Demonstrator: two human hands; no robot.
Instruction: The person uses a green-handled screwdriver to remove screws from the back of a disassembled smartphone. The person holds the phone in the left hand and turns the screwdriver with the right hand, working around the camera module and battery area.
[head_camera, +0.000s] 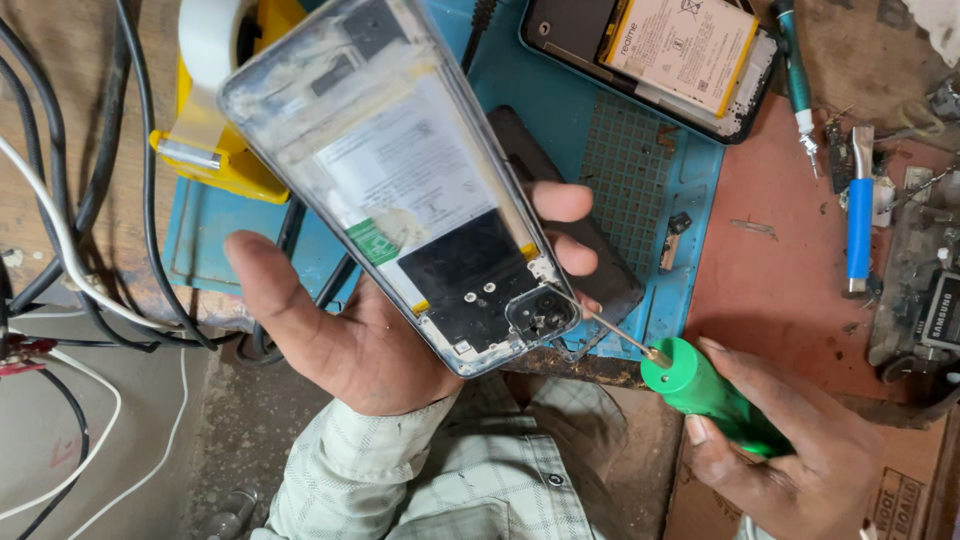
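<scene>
My left hand (350, 335) holds an opened phone (400, 170) with its back cover off, tilted up toward the camera, the white battery and black board exposed. Thumb on its left edge, fingers wrapped around the right edge. My right hand (790, 455) grips a green-handled screwdriver (700, 385). Its thin metal tip reaches the phone's lower right corner beside the camera module (542, 312).
A blue work mat (640, 170) lies on the bench, with a black phone cover (610, 270) beneath the held phone. A second opened phone (660, 55) lies at the top. A yellow tape dispenser (215, 120) stands top left, black cables (100, 200) left, a blue-handled tool (860, 215) right.
</scene>
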